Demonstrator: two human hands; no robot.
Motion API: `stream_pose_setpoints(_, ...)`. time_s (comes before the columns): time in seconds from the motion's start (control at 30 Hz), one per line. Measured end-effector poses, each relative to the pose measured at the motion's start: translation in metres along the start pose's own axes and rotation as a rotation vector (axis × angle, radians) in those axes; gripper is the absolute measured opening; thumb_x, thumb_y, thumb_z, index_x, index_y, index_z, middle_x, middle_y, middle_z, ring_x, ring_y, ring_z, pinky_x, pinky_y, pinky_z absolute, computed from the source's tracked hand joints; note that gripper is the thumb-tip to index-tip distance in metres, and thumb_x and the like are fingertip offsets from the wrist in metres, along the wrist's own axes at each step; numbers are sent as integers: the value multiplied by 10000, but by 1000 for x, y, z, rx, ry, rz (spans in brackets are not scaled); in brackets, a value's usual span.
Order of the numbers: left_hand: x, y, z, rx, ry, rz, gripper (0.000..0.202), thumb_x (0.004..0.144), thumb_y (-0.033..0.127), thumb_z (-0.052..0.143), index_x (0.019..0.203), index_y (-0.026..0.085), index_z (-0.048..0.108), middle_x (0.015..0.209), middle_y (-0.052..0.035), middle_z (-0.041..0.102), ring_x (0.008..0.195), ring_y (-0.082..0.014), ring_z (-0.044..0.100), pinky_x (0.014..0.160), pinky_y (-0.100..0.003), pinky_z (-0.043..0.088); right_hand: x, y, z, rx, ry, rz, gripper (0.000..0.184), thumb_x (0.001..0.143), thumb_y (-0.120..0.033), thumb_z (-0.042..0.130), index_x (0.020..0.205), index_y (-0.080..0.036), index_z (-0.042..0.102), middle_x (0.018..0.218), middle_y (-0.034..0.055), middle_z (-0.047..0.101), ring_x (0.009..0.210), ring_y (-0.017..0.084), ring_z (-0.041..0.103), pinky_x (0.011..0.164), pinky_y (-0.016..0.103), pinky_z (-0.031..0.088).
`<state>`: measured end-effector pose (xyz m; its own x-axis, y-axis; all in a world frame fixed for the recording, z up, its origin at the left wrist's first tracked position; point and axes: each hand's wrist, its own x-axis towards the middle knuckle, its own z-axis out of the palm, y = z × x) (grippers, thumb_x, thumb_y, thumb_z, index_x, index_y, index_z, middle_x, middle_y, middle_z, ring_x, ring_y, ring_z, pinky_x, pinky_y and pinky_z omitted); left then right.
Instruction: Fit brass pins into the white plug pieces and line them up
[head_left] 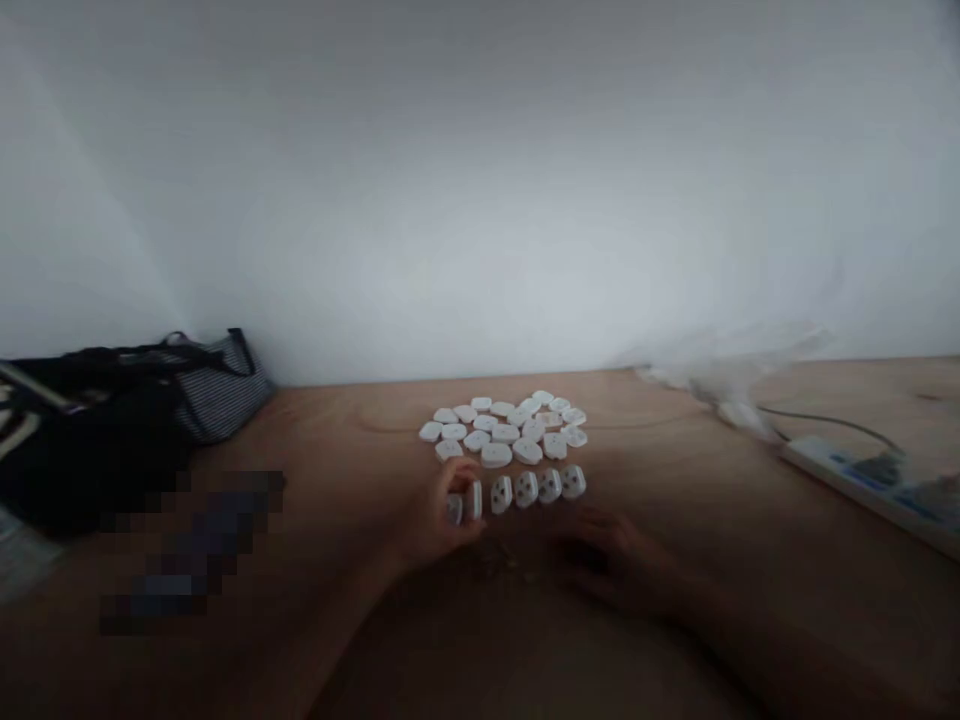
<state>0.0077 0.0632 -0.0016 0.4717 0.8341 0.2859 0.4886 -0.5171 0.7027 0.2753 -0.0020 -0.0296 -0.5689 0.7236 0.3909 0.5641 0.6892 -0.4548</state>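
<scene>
Several small white plastic plug parts (507, 428) lie in a cluster on the wooden table (360, 430). In front of them stands a short row of white parts (537, 487) with pin holes showing. My left hand (435, 520) is at the left end of that row, its fingers pinched on one white part (456, 506). My right hand (611, 560) rests on the table just below the row's right end, fingers curled downward; nothing shows in it. The view is dim and soft.
A black bag and a striped grey bag (214, 390) sit at the far left by the white wall. A white power strip (870, 480) with a cable and a clear plastic bag (735, 375) lie at the right. A blurred patch (191, 550) covers something at left.
</scene>
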Motion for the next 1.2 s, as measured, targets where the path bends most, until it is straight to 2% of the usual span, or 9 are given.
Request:
stream_pose_setpoints(0.2,5,-15,0,81,-71,-32,655,603,289,767,1181,210,468,1044,-66,637,962,-248,605,833,-363,464,0,2,1,-18,5,-2,334,775,-282,608,1093,-185,574,958,89,644,891,218,585,785,351,468)
stream_pose_setpoints(0.37,7,-21,2,194,-67,41,679,607,361,778,1204,214,492,1056,-67,652,989,-264,594,884,-399,432,0,0,-1,-8,1,5,336,769,-266,610,1096,-195,573,961,81,643,895,218,581,781,346,467)
stream_pose_setpoints(0.57,1,-25,-2,299,-11,77,689,592,409,778,1204,220,525,1248,-107,544,1168,-319,463,980,-466,344,4,-6,0,-135,51,38,247,771,-271,606,1007,-202,611,903,70,654,869,222,567,793,367,426)
stream_pose_setpoints(0.73,-11,-33,-1,328,19,85,608,714,374,692,1257,213,471,1295,-99,508,1200,-279,452,1005,-440,354,31,-11,-1,-304,142,82,174,789,-260,581,947,-216,635,911,72,664,888,248,544,811,415,372)
stream_pose_setpoints(0.8,-16,-32,0,318,46,90,603,734,353,672,1274,201,450,1336,-107,464,1229,-276,422,1022,-444,342,47,-14,-1,-318,105,68,319,768,-306,615,1075,-218,591,1048,85,642,1006,269,514,896,446,328)
stream_pose_setpoints(0.93,-30,-23,0,322,114,95,480,784,293,615,1235,202,477,1317,-106,468,1220,-267,430,1017,-452,354,77,-16,5,-360,28,39,516,745,-360,644,1215,-205,500,1154,101,608,1133,282,467,1043,539,81)
stream_pose_setpoints(1.0,-37,-19,-2,323,133,78,417,800,279,594,1201,208,502,1278,-101,497,1192,-264,457,996,-448,381,86,-14,10,-383,-15,49,490,759,-374,626,1201,-194,512,1148,116,612,1174,293,444,1044,565,12)
stream_pose_setpoints(1.1,-45,-16,-3,341,134,70,371,795,271,597,1157,211,541,1238,-100,524,1162,-275,481,973,-452,405,95,-10,15,-377,-60,38,353,778,-361,606,1094,-206,575,1087,100,641,1162,290,466,1038,586,-11)
stream_pose_setpoints(1.2,-46,-15,-3,362,140,99,300,797,259,595,1093,210,582,1201,-95,544,1136,-269,501,962,-438,421,97,-6,15,-307,18,14,385,732,-331,654,1083,-199,565,1037,86,645,1066,267,537,1049,571,67)
